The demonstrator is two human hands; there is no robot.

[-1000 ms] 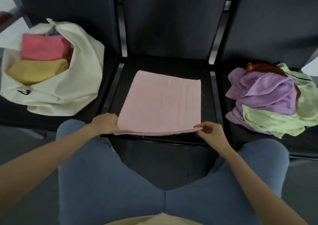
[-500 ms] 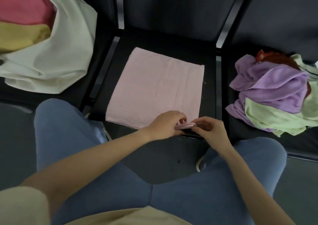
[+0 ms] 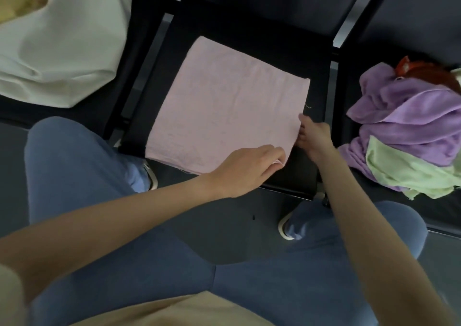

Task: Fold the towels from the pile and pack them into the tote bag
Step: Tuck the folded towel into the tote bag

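A row of dark seats fills the view, and the middle seat (image 3: 294, 176) serves as the folding surface. On it lies a pink towel (image 3: 224, 108), spread flat in a roughly square shape that looks already folded at least once. The person sits facing it, knees in blue trousers at the near edge of the view.

The left hand (image 3: 249, 171) reaches across to the towel's near right corner and pinches it, a bit of pink cloth showing between curled fingers. The right hand (image 3: 313, 136) sits at the towel's right edge, a little farther up, its fingers curled against the hem; it seems to grip the edge, though the hold itself is partly hidden.

The white tote bag (image 3: 62, 51) rests on the left seat, with a yellow towel (image 3: 17, 4) just visible inside at the top left. On the right seat waits the pile (image 3: 409, 128) of purple, pale green and red cloths, not yet folded.

The step in hand appears to be another fold of the pink towel. The next move likely calls for lifting the right edge with both hands and carrying it leftward over the cloth, keeping corners aligned, then smoothing it flat before it goes into the bag.
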